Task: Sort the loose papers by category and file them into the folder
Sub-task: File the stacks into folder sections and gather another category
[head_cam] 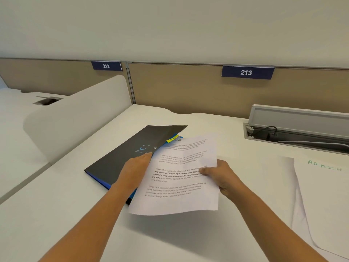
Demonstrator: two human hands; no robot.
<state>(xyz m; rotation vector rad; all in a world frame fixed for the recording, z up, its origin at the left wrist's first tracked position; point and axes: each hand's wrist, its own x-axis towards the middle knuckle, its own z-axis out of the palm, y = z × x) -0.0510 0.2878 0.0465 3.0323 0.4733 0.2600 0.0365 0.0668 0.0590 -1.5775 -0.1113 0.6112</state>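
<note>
**Mid-filing: sheet in one hand, folder cracked open**

Pinching a printed sheet (pixel 181 178) by its right edge with the right hand (pixel 221 178), with the thumb (pixel 204 170) clamped on top over the text and the other fingers curled underneath. Holding it tilted above the desk (pixel 75 214), with its far end reaching past the fingertips to the folder's open edge.

Resting the left hand (pixel 136 167) on the black folder (pixel 132 154), with the index finger (pixel 148 154) stretched straight and its tip right at the edge of the cover (pixel 151 137). Can't tell about the other fingers tbh, hidden behind the sheet. So no idea whether gripping that cover or just touching it. Looks lifted a bit along that edge though.

Just beyond the left fingertip: a yellow tab (pixel 172 138) and a blue tab (pixel 181 137) poking out from under the cover, right by the sheet's far end. Some handwriting there, too small to read.

Out past the back of the right hand, well apart: a pile (pixel 324 195) of loose papers lying flat, with ADMIN in green on the top one. Farther ahead of the right knuckles, an open cable tray (pixel 298 129) sunk into the desk, with a black cable (pixel 268 129) inside. Way beyond both hands, sign 212 (pixel 106 66) and sign 213 (pixel 246 72) up on the beige partition (pixel 179 87).
</note>
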